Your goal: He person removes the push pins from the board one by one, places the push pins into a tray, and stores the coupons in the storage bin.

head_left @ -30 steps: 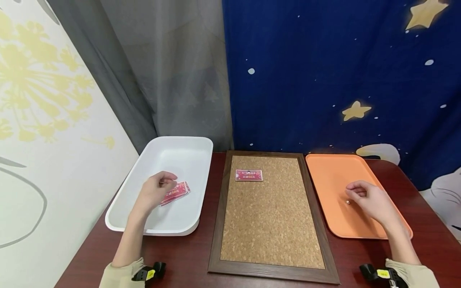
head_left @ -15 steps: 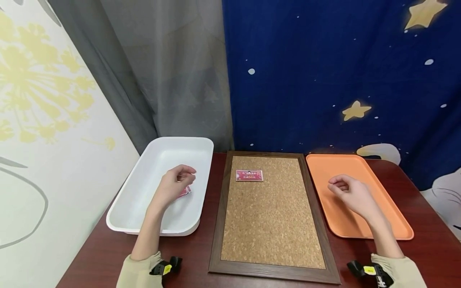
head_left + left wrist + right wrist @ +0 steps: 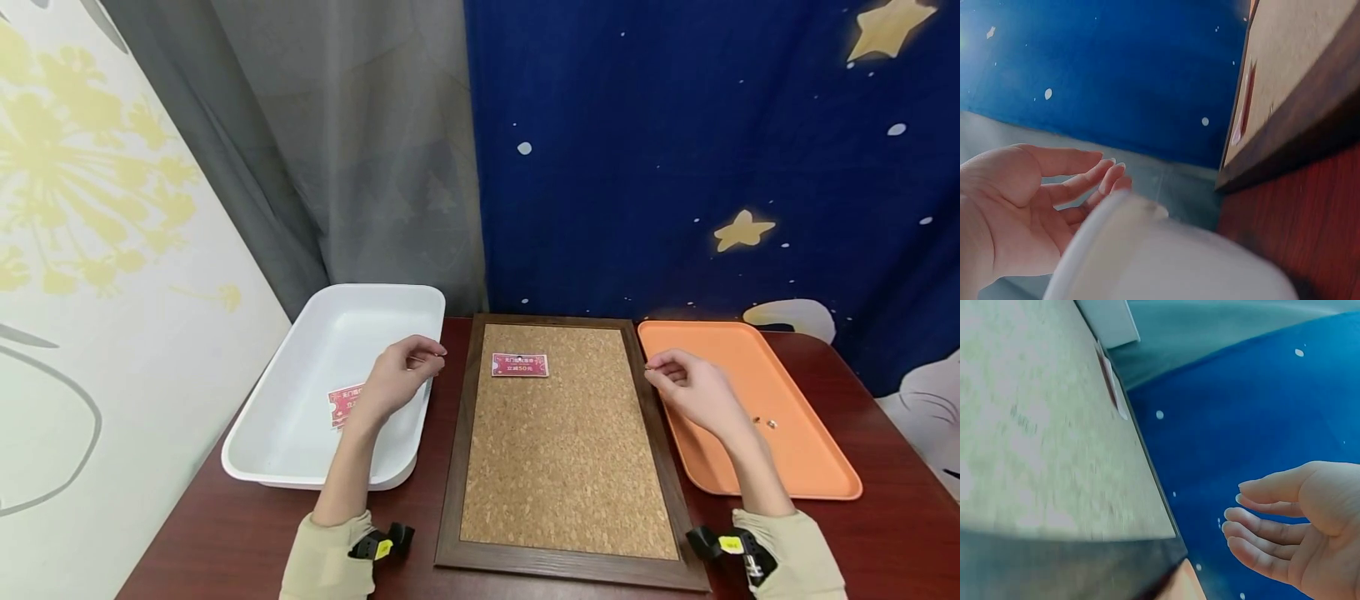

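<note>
My left hand [image 3: 401, 375] is raised over the right side of the white basin [image 3: 247, 454], its thumb and fingertips bent close together. No paper shows between those fingers in the left wrist view. Pink printed coupons [image 3: 342, 403] lie in the basin, partly hidden by that hand. Near the left edge of the orange tray [image 3: 806, 446] hovers my right hand [image 3: 693, 392], thumb and index tips nearly meeting. Whether something tiny sits between them cannot be seen. Two small pins [image 3: 772, 424] lie on the tray. One coupon [image 3: 520, 367] is fixed near the cork board's [image 3: 566, 467] upper left corner.
The cork board, framed in dark wood [image 3: 570, 569], lies between basin and tray on a reddish-brown table [image 3: 420, 533]. A grey curtain [image 3: 397, 167] and a blue starry curtain [image 3: 600, 208] hang behind. A patterned white wall [image 3: 112, 292] stands at the left.
The left hand has moved right from above the coupons to the basin's right rim. The right hand has moved left across the tray, uncovering two small pins. The coupon on the board stays put.
</note>
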Available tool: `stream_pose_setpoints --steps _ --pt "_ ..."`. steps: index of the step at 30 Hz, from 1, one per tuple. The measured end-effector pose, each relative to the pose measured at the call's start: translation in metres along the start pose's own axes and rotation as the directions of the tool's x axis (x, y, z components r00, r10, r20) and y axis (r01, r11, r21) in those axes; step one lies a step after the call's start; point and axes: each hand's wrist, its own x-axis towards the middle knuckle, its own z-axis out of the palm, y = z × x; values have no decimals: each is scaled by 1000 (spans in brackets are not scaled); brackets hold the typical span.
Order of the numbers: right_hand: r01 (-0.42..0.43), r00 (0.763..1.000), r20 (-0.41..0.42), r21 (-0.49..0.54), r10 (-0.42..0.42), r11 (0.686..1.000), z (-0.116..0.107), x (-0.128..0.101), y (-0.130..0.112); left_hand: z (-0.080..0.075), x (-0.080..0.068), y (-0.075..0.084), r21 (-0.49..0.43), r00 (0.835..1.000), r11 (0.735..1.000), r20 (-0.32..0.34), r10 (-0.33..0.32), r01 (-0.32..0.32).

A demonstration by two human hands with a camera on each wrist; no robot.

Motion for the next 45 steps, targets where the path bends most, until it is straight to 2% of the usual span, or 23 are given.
stream_pose_setpoints --steps 9,15,22,30,35,39,45 --pt "60 998 26 64 -62 996 26 17 -26 26 10 12 -18 1000 1000 25 -14 14" --pt "104 993 37 112 -109 988 51 29 -39 47 18 12 -33 1000 999 25 -11 12" --pt "149 985 76 113 -158 982 77 45 -51 67 29 6 -34 1000 999 11 -12 12" --pt "213 969 112 61 -219 975 95 59 -59 81 37 0 -12 998 998 17 -54 54" --pt "213 964 143 91 -224 973 105 68 -62 89 44 -4 24 998 998 2 -63 63" --pt "223 960 160 49 -228 973 112 75 -65 94 51 -6 64 999 997 -17 -40 41" --pt "206 954 213 47 -211 977 123 85 -66 102 63 -13 59 996 994 -25 -86 87"
